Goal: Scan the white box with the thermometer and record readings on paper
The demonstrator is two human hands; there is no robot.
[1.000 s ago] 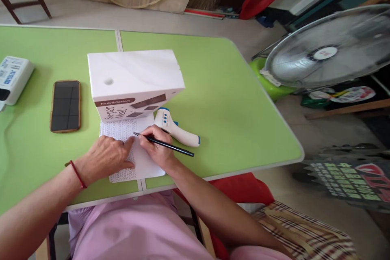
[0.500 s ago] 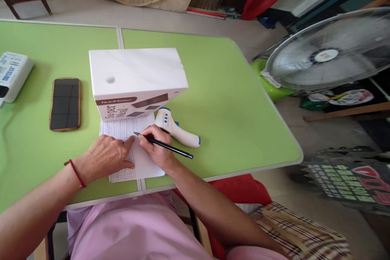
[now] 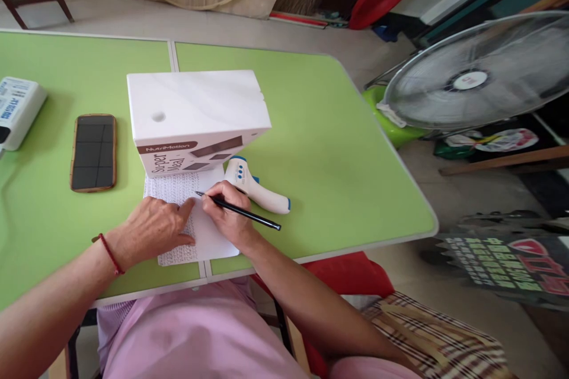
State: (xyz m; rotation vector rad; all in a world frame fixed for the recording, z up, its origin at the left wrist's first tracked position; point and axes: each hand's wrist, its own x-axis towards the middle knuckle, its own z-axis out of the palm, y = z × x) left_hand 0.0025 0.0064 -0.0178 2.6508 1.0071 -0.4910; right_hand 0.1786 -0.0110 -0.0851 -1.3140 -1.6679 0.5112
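Observation:
A sheet of paper (image 3: pixel 213 243), its left part filled with rows of small handwriting, lies on the green table near the front edge. My left hand (image 3: pixel 155 226) rests on the written side with fingers stretched out, thumb and forefinger apart. In my right hand (image 3: pixel 229 210) is a black pen (image 3: pixel 249 212), pinched between the fingers, its tip at the edge of the writing. Behind both hands stands a white box (image 3: pixel 200 103) marked NutriMotion, covering the paper's far end. Just right of the box, a white and blue infrared thermometer (image 3: pixel 258 186) lies beside my right hand.
On the left of the green table (image 3: pixel 329 177) lie a smartphone (image 3: pixel 93 153) in a brown case and a white charger-like block (image 3: pixel 20 109) with a cable. A large fan (image 3: pixel 471 80) stands beyond the table's right edge. A checked cloth bag (image 3: pixel 431 331) sits at lower right.
The whole view has shifted very slightly. Both hands, the pen and the paper keep the same places relative to each other.

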